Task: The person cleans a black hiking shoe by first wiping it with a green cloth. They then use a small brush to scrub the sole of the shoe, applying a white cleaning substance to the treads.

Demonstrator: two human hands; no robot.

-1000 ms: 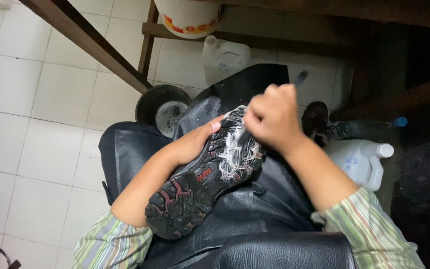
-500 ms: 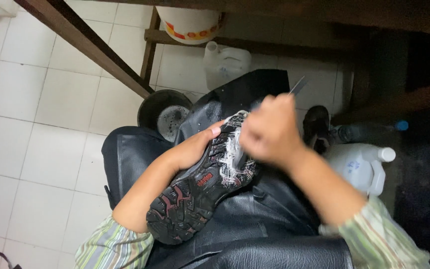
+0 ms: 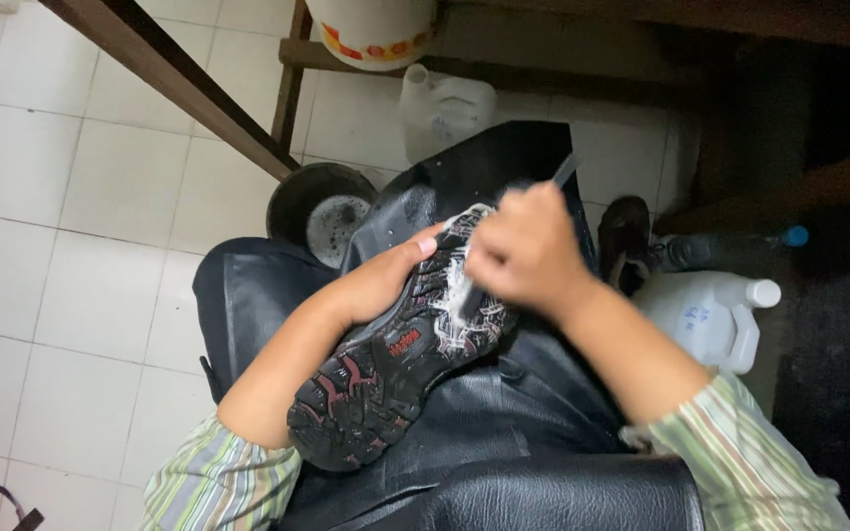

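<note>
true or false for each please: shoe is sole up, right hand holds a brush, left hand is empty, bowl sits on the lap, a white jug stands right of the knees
1. The shoe lies sole up. True.
2. The right hand grips a brush on the foamy sole. True.
3. The left hand is empty. False: it holds the shoe's side.
4. The dark bowl sits on the lap. False: it stands on the tiled floor, past the black apron.
5. A white jug stands to the right. True.
</note>
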